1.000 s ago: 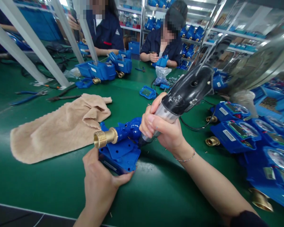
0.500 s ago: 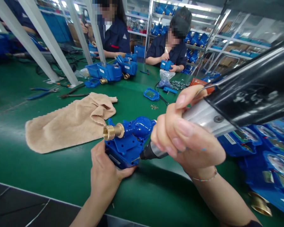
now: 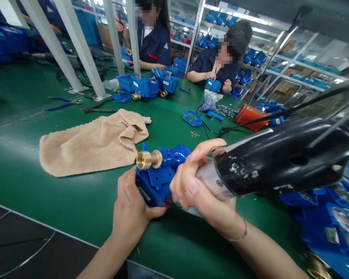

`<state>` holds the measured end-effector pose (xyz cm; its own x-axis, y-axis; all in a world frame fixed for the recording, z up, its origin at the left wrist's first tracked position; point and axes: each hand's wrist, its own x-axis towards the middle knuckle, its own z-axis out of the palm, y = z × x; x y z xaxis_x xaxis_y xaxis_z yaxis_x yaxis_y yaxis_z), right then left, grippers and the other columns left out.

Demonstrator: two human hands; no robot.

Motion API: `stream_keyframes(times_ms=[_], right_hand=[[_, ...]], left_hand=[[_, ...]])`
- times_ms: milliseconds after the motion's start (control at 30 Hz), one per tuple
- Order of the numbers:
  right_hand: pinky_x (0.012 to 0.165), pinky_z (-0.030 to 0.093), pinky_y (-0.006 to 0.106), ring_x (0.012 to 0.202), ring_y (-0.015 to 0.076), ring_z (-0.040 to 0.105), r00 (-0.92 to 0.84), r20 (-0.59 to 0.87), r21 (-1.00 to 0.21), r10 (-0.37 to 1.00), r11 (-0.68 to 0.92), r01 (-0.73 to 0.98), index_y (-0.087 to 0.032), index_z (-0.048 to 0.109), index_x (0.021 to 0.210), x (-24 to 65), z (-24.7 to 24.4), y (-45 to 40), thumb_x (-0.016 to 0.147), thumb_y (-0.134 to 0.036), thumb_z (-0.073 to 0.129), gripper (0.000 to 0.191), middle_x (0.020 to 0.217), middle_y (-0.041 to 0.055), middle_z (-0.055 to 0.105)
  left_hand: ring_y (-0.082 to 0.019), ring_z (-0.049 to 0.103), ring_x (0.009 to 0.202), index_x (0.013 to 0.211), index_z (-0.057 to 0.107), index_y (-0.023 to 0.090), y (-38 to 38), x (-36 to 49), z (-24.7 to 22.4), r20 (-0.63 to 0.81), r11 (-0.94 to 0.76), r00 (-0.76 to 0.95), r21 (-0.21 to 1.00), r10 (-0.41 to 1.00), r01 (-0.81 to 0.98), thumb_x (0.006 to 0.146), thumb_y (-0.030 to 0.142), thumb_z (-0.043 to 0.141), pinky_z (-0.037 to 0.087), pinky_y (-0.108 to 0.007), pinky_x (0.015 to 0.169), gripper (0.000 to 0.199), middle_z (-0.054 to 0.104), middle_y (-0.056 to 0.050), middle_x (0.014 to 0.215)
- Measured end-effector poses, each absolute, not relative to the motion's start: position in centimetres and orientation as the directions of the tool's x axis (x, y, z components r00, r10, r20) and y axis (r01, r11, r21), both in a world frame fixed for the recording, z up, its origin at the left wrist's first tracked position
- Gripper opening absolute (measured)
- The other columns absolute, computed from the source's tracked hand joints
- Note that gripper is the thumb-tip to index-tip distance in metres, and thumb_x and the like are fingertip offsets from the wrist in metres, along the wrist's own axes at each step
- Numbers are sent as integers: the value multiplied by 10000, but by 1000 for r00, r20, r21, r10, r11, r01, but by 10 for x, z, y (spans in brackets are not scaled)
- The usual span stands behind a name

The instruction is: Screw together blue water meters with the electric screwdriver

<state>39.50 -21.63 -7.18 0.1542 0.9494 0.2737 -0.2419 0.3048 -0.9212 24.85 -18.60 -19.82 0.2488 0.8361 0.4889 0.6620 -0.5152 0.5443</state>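
My left hand [image 3: 133,197] grips the left and lower edge of a blue housing [image 3: 151,186], which rests tilted on the green table [image 3: 99,201]. A threaded brass fitting [image 3: 149,159] sticks out at the housing's upper left. Wrapped round the metal front of a black power screwdriver [image 3: 261,159] is my right hand [image 3: 196,184]. The tool's dark tip meets the lower right corner of the housing; its bit is hidden. A beige cloth [image 3: 90,145] lies just left of the housing.
Pliers [image 3: 62,103], small screws [image 3: 194,134] and a blue frame [image 3: 192,118] lie beyond. More blue housings [image 3: 325,221] stand at the right, others [image 3: 142,86] at the back near metal posts. Two people work across the table. An orange object [image 3: 252,117] sits at the back right.
The screwdriver and my right hand have moved left and tilted, with the tip now closer against the housing. The whole view has shifted, and a person's hand across the table has moved off their blue part.
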Motion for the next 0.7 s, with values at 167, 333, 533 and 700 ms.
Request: stream_keyframes(times_ms=[167, 333, 533, 700], right_hand=[[471, 426, 224, 428, 75, 459, 245, 404, -856, 881, 459, -240, -257, 475, 1086, 392, -79, -214, 903, -144, 586, 242, 598, -97, 482], [471, 407, 207, 407, 62, 415, 211, 389, -859, 897, 436, -269, -252, 437, 962, 392, -76, -214, 887, -147, 589, 200, 575, -112, 441], [468, 405, 208, 412, 63, 412, 157, 384, -856, 910, 415, -308, -253, 400, 889, 393, -76, -216, 878, -121, 587, 230, 592, -106, 462], [478, 402, 204, 421, 54, 415, 112, 407, -846, 907, 420, -329, -250, 403, 896, 398, -76, -217, 893, -118, 571, 214, 601, -106, 455]], left_hand=[[-401, 559, 1148, 1396, 265, 82, -186, 250, -198, 466, -488, 233, 555, 853, 674, 489, 347, 903, 566, -483, 839, 1140, 509, -224, 1237], [-409, 573, 1146, 1406, 238, 125, -188, 250, -197, 423, -442, 219, 552, 879, 707, 470, 318, 910, 583, -465, 781, 1168, 507, -211, 1251], [-419, 579, 1133, 1400, 241, 81, -190, 250, -195, 450, -475, 241, 529, 860, 703, 452, 329, 930, 586, -461, 776, 1198, 500, -240, 1251], [-436, 568, 1145, 1381, 282, 66, -187, 250, -196, 439, -453, 217, 553, 872, 699, 420, 327, 941, 581, -482, 814, 1194, 504, -242, 1246]])
